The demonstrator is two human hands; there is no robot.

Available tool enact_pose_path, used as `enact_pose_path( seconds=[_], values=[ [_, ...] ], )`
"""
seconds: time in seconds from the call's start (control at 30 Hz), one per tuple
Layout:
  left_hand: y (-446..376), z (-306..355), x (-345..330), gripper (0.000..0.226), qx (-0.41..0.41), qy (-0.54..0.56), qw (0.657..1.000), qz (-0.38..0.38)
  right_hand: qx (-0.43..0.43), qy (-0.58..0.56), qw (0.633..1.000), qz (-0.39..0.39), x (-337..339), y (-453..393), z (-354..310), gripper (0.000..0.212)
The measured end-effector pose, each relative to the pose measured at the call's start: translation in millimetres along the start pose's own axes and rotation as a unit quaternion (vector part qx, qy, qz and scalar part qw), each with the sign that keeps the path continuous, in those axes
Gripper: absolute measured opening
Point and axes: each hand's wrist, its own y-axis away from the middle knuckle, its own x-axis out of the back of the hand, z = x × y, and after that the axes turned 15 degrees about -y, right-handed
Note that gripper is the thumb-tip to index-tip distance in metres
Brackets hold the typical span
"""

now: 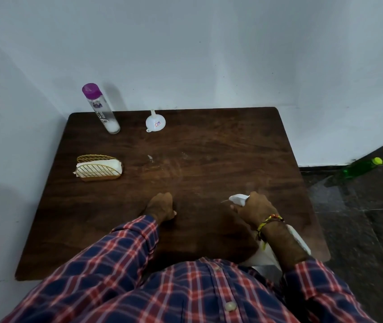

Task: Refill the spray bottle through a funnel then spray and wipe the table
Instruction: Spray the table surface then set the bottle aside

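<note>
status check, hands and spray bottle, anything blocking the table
Right hand grips spray bottle, nozzle pointing left over table. Left hand curled, holding nothing. Funnel and napkin holder sit clear, farther back.

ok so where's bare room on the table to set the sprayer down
Bare wood spans the right half beyond the right hand and the middle between white funnel and left hand. The left edge is crowded: gold napkin holder, purple-capped bottle.

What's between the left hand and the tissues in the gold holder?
Nothing visible. The left hand rests curled on the table; only bare wood lies between it and the tissues in the gold holder further back on the left.
</note>
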Motion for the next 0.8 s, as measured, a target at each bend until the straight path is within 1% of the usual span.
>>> enact_pose_path(
  seconds=[0.03, 0.07, 0.1, 0.17, 0.2, 0.27, 0.4, 0.57, 0.63, 0.7, 0.8],
  values=[
    [-0.2, 0.0, -0.5, 0.05, -0.002, -0.001, 1.0, 0.003, 0.013, -0.009, 1.0, 0.014, -5.5, -2.3, 0.3, 0.074],
    [1.0, -1.5, -1.5, 0.051, -0.004, -0.001, 1.0, 0.005, 0.032, -0.013, 0.999, 0.022, -11.0, -1.6, -3.8, 0.077],
    [2.0, -2.8, -3.1, 0.054, -0.01, -0.003, 1.0, 0.005, 0.047, -0.024, 0.998, 0.034, -13.5, 3.5, -11.7, 0.074],
    [4.5, -2.9, -7.7, 0.068, -0.03, -0.006, 1.0, 0.001, 0.056, -0.064, 0.995, 0.052, -16.8, 11.2, -27.4, 0.057],
    [6.9, -5.1, -10.9, 0.075, -0.035, -0.003, 0.999, -0.005, 0.059, -0.072, 0.994, 0.048, -20.0, 13.1, -36.1, 0.054],
    [11.7, -9.9, -16.5, 0.08, -0.036, 0.007, 0.999, -0.018, 0.062, -0.058, 0.996, 0.028, -29.8, 11.5, -47.0, 0.053],
    [15.1, -14.4, -18.4, 0.076, -0.037, 0.019, 0.999, -0.013, 0.073, -0.078, 0.993, 0.05, -34.7, 8.7, -59.3, 0.05],
    [11.0, -8.7, -6.2, 0.068, -0.011, 0.057, 0.998, 0.007, 0.038, -0.087, 0.991, 0.092, -22.7, 0.1, -50.2, 0.05],
    [7.7, -3.2, 1.6, 0.065, 0.002, 0.072, 0.997, 0.022, 0.037, -0.093, 0.989, 0.108, -16.3, -3.6, -48.1, 0.047],
    [5.0, 4.1, 10.7, 0.064, 0.008, 0.072, 0.997, 0.036, 0.039, -0.1, 0.988, 0.108, -13.8, -9.8, -45.0, 0.047],
    [-5.2, 16.9, 23.6, 0.067, 0.0, 0.064, 0.997, 0.052, 0.05, -0.077, 0.992, 0.089, -14.7, -18.7, -39.5, 0.049]
  ],
)
